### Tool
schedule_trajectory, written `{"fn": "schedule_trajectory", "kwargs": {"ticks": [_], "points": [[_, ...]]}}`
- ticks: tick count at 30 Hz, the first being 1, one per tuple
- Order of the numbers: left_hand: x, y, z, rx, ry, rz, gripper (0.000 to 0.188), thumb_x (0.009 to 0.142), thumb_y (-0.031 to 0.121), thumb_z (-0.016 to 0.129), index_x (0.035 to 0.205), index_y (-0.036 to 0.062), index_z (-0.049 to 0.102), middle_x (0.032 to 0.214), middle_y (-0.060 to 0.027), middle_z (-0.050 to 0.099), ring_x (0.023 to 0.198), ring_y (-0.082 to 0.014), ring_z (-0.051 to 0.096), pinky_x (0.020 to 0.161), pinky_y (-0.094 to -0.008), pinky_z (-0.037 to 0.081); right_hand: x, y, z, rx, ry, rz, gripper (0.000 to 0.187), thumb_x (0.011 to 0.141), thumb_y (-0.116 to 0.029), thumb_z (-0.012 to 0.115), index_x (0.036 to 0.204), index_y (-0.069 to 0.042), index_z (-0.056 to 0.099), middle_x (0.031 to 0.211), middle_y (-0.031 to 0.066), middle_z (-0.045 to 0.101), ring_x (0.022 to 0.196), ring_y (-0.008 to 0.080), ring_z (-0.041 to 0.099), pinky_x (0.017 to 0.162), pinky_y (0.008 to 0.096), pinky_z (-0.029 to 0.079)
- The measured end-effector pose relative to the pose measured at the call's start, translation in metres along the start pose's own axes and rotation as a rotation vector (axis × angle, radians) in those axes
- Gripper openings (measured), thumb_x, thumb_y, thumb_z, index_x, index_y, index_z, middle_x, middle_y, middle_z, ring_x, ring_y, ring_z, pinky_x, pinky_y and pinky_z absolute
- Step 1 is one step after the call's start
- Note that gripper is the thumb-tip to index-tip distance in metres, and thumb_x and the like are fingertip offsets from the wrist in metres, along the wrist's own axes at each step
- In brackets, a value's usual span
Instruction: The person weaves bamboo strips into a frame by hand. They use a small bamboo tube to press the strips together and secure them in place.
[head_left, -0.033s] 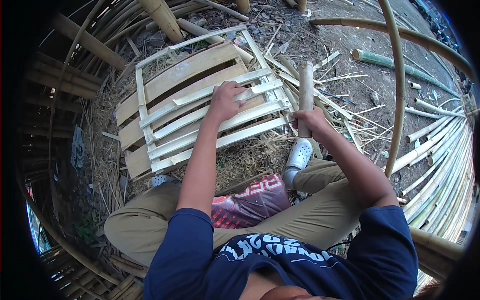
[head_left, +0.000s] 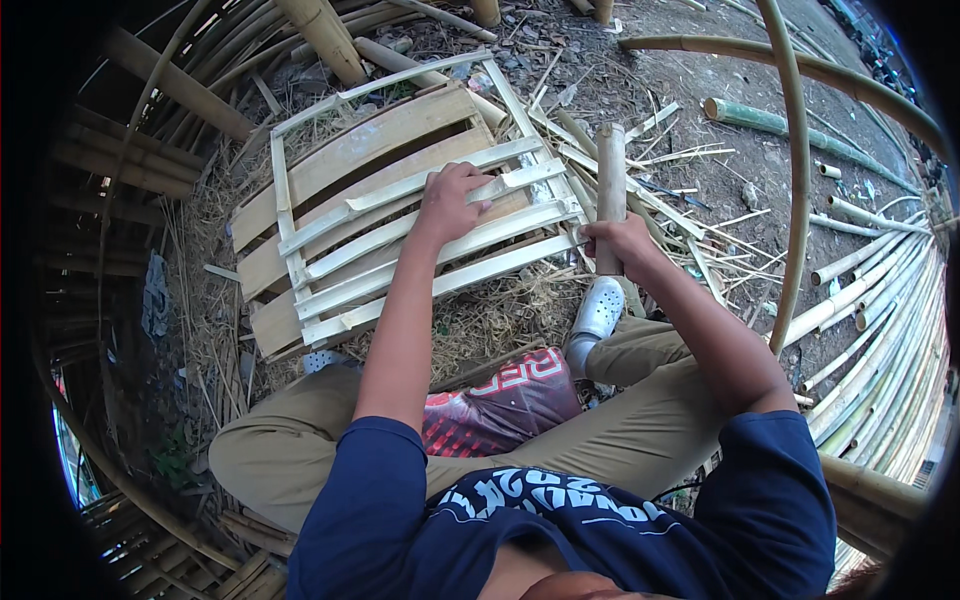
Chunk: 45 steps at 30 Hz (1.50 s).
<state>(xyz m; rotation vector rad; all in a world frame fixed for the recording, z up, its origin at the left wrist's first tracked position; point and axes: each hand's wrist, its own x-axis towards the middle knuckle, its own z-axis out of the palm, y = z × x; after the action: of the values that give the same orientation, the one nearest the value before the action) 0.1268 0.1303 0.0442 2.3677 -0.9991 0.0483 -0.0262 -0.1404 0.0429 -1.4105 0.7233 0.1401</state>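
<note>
A ladder-like frame (head_left: 284, 190) of pale split-bamboo strips lies across a low platform of wooden boards (head_left: 350, 160) on the ground before me. Several crosswise strips run side by side over its nearer half. My left hand (head_left: 453, 203) rests on these, its fingers curled round one bamboo slat (head_left: 530, 178); the palm side is hidden. At the frame's right end, my right hand (head_left: 622, 243) is closed round the lower part of a short, thick bamboo stick (head_left: 611, 170). The stick points away from me, close beside the ends of the strips.
Loose bamboo splinters (head_left: 690, 235) litter the dirt right of the frame. Long bamboo poles (head_left: 870, 330) are piled at the far right, behind a curved upright pole (head_left: 795, 180). A bamboo wall (head_left: 130, 160) stands left. My pale clog (head_left: 600, 308) is just below the stick.
</note>
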Motion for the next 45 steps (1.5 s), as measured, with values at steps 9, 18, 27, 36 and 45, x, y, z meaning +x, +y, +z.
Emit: {"fn": "schedule_trajectory", "kwargs": {"ticks": [9,18,27,36,45], "points": [[-0.011,0.056,-0.003,-0.031,0.092,0.038,0.043,0.084,0.036,0.081,0.118,0.0086,0.077,0.121,-0.0122,0.069,0.116,-0.0325,0.065,0.104,-0.0442,0.047,-0.004,-0.015,-0.003,-0.063,-0.01,0.043,0.037,0.08,-0.009,0.084,0.106,0.006,0.061,0.084,0.01,0.067,0.062,0.0186,0.066,0.058,0.0318,0.057],[-0.009,0.067,0.022,-0.116,-0.07,-0.035,0.042,0.084,0.035,0.082,0.119,0.0117,0.077,0.115,-0.0092,0.071,0.109,-0.0297,0.068,0.096,-0.0421,0.054,-0.008,-0.018,-0.005,-0.128,-0.012,0.006,0.038,0.081,-0.01,0.083,0.107,0.008,0.062,0.085,0.011,0.068,0.063,0.0179,0.066,0.058,0.0321,0.057],[-0.014,0.059,0.037,0.075,0.041,0.157,0.049,0.084,0.038,0.081,0.125,0.0116,0.074,0.115,-0.0067,0.069,0.107,-0.0264,0.066,0.094,-0.0409,0.051,0.002,-0.011,-0.018,-0.155,-0.012,0.022,0.049,0.077,-0.01,0.08,0.115,0.012,0.059,0.087,0.0161,0.071,0.064,0.0223,0.071,0.055,0.036,0.059],[-0.007,0.05,0.041,0.222,0.103,0.279,0.043,0.09,0.034,0.074,0.125,0.0092,0.071,0.117,-0.0052,0.068,0.11,-0.0244,0.064,0.094,-0.0407,0.048,0.009,-0.03,-0.062,-0.919,0.059,-0.39,0.048,0.068,-0.02,0.075,0.107,0.007,0.069,0.085,0.0246,0.073,0.08,0.0341,0.074,0.078,0.0422,0.058],[-0.004,0.077,0.022,0.303,0.067,0.16,0.042,0.098,0.035,0.066,0.131,0.0093,0.067,0.111,-0.0056,0.072,0.101,-0.0252,0.069,0.085,-0.0399,0.055,0.03,-0.016,-0.061,-0.729,0.085,-0.45,0.048,0.073,-0.02,0.077,0.112,0.005,0.066,0.084,0.0173,0.072,0.065,0.0218,0.071,0.06,0.0379,0.058]]}}
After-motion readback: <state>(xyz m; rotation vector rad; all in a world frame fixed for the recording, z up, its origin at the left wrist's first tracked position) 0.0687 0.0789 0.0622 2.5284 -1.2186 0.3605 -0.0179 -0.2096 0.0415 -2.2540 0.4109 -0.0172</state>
